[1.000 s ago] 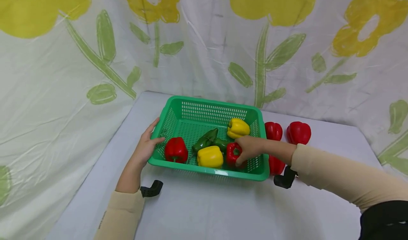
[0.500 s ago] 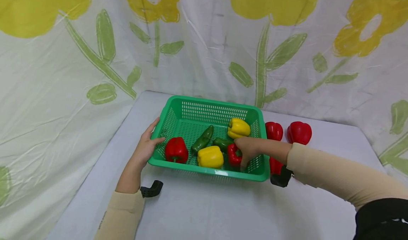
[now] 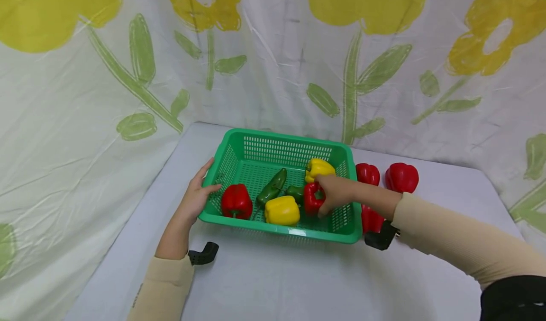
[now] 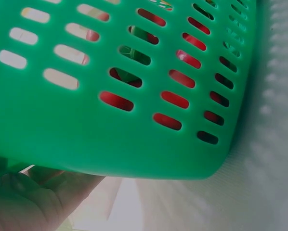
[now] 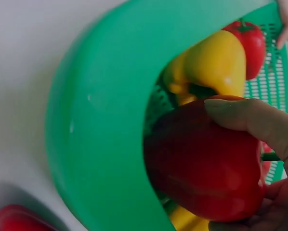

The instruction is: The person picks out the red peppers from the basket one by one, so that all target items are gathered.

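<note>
In the head view, my left hand (image 3: 197, 195) holds the left rim of a green plastic basket (image 3: 297, 232), thumb over the edge and fingers along the outside. My right hand (image 3: 339, 193) grips a red bell pepper (image 3: 311, 200) inside the basket's right end. The right wrist view shows the thumb on one side of this red bell pepper (image 5: 206, 163) and fingers under the other. Around it lie a yellow bell pepper (image 3: 282, 211) in front, another yellow pepper (image 3: 320, 167) behind, and two green peppers (image 3: 272, 187). A second red pepper (image 3: 236, 201) sits near my left hand.
Just right of the basket, partly behind my right forearm, are several red bell peppers (image 3: 402, 177) on the white table (image 3: 273, 278). A flower-print cloth (image 3: 277, 84) hangs behind the table. Black camera mounts (image 3: 204, 253) stick out from both wrists.
The right hand has shifted the red bell pepper slightly up and back within the basket. One green pepper turned and settled between the first two frames. The left hand stays on the rim.
</note>
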{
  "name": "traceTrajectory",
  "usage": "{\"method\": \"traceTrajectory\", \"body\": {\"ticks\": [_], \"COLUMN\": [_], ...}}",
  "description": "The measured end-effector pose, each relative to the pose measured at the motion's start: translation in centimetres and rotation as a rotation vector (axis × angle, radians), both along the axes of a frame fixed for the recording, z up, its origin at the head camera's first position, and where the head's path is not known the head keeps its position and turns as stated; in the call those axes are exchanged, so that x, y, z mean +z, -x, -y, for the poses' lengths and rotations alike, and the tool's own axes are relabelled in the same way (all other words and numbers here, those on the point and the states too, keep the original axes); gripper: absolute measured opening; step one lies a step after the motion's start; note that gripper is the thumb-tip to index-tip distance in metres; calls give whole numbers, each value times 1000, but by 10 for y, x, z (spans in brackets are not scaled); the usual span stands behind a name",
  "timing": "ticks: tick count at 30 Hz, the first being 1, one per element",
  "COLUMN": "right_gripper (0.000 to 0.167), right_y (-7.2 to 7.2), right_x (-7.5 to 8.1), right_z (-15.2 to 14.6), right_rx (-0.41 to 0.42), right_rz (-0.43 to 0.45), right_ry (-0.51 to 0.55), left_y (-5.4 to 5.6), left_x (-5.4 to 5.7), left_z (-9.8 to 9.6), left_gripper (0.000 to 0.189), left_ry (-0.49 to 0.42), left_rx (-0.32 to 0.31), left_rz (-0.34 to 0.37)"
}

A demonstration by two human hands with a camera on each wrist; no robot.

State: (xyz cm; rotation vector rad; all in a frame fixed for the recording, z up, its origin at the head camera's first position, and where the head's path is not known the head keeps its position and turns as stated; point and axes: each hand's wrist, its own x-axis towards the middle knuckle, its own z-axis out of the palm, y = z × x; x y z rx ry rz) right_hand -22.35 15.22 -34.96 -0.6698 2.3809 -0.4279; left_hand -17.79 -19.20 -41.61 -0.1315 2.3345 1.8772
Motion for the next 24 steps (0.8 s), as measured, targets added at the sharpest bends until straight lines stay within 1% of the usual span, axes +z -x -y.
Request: {"method": "traceTrajectory", "body": {"ticks": [6,10,17,24], "right_gripper": [70,74,77,84], "right_y": [-1,-2,-5,-10], "right_x": [5,10,17,22], "right_z": [-5,-10,-18,-30], "right_rx": [-35,-73,-111,-170], "right_rz": [-20,-24,-52,-49], "right_ry": [81,94,121,159], "left_y": [0,1,1,1], "left_x": [0,-1,0,-1], "left_z": [1,1,1,1], "left_gripper": [71,71,71,71], "left_ry": [0,0,5,5], "left_rx": [-2,-5,-6,-9], "left_rz": [4,2,6,-3]}}
